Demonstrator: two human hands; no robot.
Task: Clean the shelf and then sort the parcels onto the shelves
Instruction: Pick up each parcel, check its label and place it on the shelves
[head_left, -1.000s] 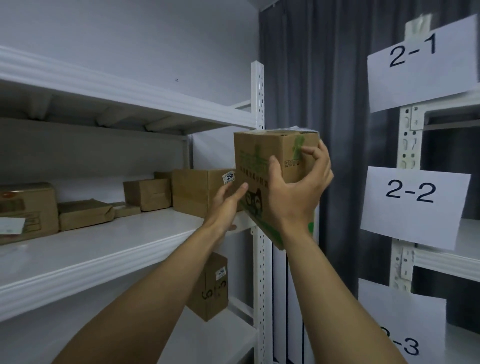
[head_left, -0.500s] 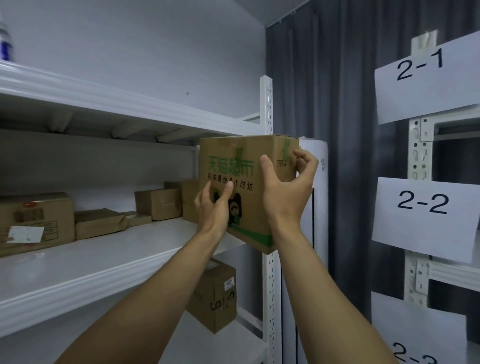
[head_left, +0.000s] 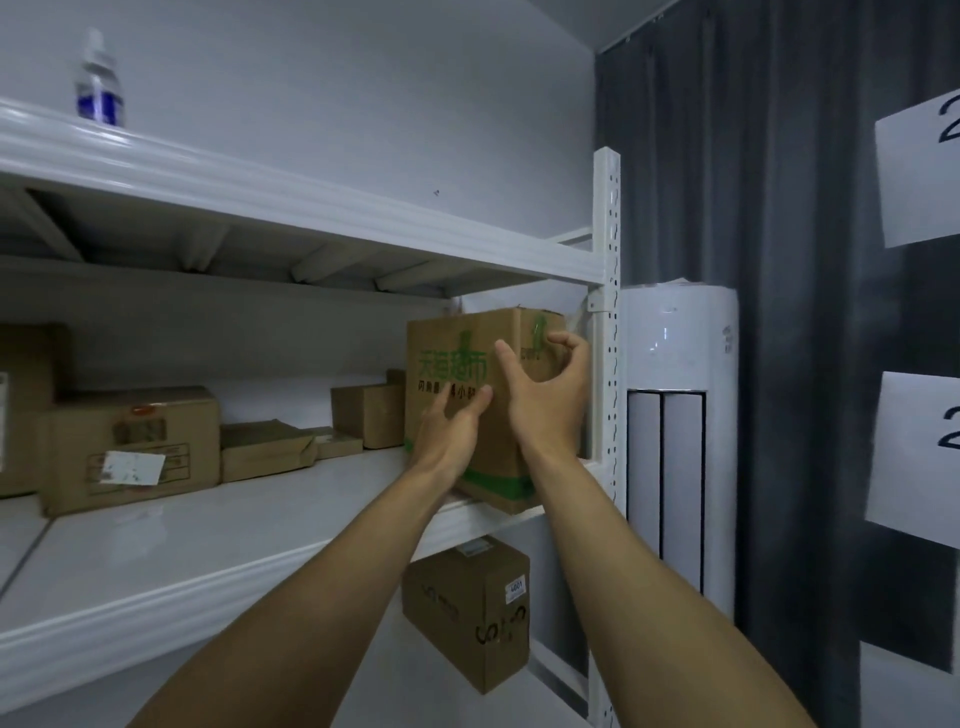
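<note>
Left hand (head_left: 451, 437) pressing flat, fingers straight, on the printed front of the box (head_left: 447, 358), right hand (head_left: 545, 410) gripping its right edge, fingers curling round, box standing upright, long axis vertical, print facing outward, at the front right corner of the shelf (head_left: 260, 519), smaller boxes (head_left: 371, 415) sitting further back.

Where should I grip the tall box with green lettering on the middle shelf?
Probably by its two upright faces either side of the near corner, coming from the open front. The green-lettered box stands upright with a corner toward you, the upper shelf close above and the post at its right, so top and far side look cramped.
</note>
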